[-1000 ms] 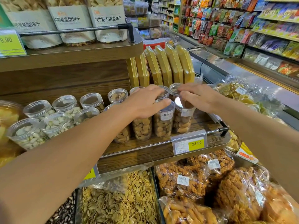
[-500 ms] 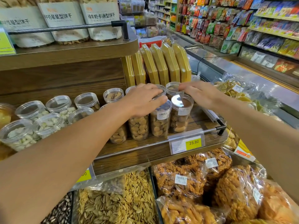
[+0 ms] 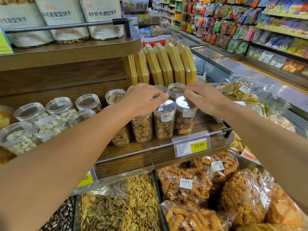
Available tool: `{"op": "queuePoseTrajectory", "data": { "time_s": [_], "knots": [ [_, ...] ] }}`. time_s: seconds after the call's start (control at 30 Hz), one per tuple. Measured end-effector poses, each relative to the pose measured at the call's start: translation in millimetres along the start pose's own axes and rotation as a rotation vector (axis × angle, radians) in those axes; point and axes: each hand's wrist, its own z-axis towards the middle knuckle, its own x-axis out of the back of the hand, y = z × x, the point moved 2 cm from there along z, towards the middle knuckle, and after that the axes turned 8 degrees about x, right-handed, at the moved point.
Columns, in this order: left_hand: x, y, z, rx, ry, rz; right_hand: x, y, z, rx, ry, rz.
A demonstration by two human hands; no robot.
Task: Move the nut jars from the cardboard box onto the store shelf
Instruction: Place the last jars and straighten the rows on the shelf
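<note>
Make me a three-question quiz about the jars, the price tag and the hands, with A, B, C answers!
1. Where do the nut jars stand?
A. In the bin of seeds
B. On the wooden shelf
C. On the floor

2. What colour is the patch with 23.80 on the price tag?
A. Yellow
B. Blue
C. Pink

3. What is the left hand doing?
A. Hanging by the person's side
B. Holding a bag
C. Resting on top of a jar of nuts

Answers: 1 B, the jars sit in rows behind the shelf's rail. 2 A, the number sits on a yellow patch. 3 C, its palm covers a jar lid, while the right hand touches the next jar's lid.
</note>
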Motion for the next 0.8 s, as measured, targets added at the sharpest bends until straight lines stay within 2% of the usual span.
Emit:
{"op": "queuePoseTrajectory", "data": {
  "time_s": [0.1,0.2,0.27,0.43,0.5,0.6,0.73,0.8],
  "knots": [
    [3,1,-2,0.004,0.02,-0.08,-3,1,2,-0.006,0.013,-0.003],
    [3,5,-3,0.039,-0.067,0.018,-5,4,4,-0.011,0.011,-0.018],
    [6,7,-3,0.044,-0.099,-0.018,-5,4,3,-0.021,0.015,-0.017],
    [18,7,1,0.048,-0.064,-0.216,-7,3,3,-0.038,0.008,-0.009],
    [15,9,2,0.011,-0.057,-0.198,-7,2,2,-0.031,0.026,0.002],
    [6,7,-1,0.0,-0.108,-0.033,-8,-1,0,-0.032,0.03,0.006],
    [11,4,-1,0.061,-0.082,-0.197,-11,1,-2,-0.031,0.024,0.036],
    [11,4,1,0.032,-0.058,-0.193,-13,2,-3,-0.034,0.021,0.045]
  ]
}}
